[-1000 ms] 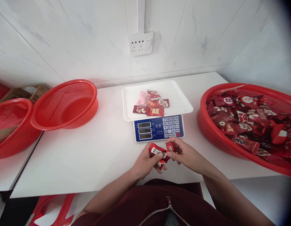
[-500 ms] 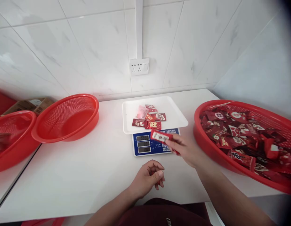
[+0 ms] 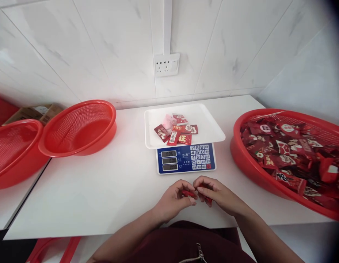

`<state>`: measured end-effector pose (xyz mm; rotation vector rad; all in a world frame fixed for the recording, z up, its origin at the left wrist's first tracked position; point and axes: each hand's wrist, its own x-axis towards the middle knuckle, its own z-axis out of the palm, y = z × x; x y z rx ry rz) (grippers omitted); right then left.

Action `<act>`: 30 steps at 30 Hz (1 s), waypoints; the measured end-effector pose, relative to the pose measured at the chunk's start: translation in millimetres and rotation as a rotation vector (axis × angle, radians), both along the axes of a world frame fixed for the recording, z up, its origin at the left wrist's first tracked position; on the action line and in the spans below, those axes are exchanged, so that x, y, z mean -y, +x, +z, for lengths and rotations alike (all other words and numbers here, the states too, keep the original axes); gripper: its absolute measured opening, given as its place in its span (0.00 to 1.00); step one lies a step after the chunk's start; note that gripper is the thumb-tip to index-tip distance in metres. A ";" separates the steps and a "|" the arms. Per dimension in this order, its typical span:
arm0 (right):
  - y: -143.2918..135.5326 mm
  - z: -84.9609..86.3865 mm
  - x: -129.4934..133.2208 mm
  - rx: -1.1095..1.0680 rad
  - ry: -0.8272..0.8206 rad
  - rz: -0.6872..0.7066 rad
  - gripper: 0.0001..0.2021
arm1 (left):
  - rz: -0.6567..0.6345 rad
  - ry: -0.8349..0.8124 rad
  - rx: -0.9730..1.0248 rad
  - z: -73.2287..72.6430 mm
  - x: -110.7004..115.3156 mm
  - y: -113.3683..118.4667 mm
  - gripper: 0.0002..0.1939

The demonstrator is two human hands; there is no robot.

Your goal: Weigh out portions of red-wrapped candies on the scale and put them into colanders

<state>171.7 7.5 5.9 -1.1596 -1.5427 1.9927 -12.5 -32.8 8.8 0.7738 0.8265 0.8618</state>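
Just in front of the blue scale (image 3: pixel 186 159), my two hands meet fingertip to fingertip. My left hand (image 3: pixel 176 199) is closed on a small red packet (image 3: pixel 188 193). Another red packet (image 3: pixel 207 199) shows under the curled fingers of my right hand (image 3: pixel 214 193). On the scale sits a white tray (image 3: pixel 213 128) holding several red packets and a pink one (image 3: pixel 168 121). To the right, a red basket (image 3: pixel 247 171) is filled with many red packets (image 3: pixel 284 146).
An empty-looking red basket (image 3: pixel 79 135) stands at the left, overlapping another red basket (image 3: pixel 18 153) at the far left edge. Cardboard (image 3: pixel 32 114) lies behind them. A tiled wall with a socket (image 3: pixel 166 65) rises behind the white table (image 3: pixel 103 193).
My right hand has come back from the tray's front edge to beside my left hand. The long red packet it held now lies in the tray. My left hand now holds a packet.
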 end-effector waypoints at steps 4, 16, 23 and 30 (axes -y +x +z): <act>1.7 -23.4 10.8 -0.053 -0.051 -0.158 0.17 | 0.057 -0.036 0.012 -3.6 0.5 4.8 0.17; -23.0 -23.5 2.2 0.016 0.188 -0.133 0.23 | 0.180 0.109 -0.164 -13.3 -0.5 4.2 0.19; -18.2 -30.5 -1.5 0.032 0.122 -0.146 0.22 | 0.232 0.569 -0.617 -14.9 -0.9 -17.7 0.30; -19.2 -37.5 0.9 0.081 0.113 -0.112 0.19 | 0.788 0.799 -1.728 48.8 -57.3 -151.2 0.22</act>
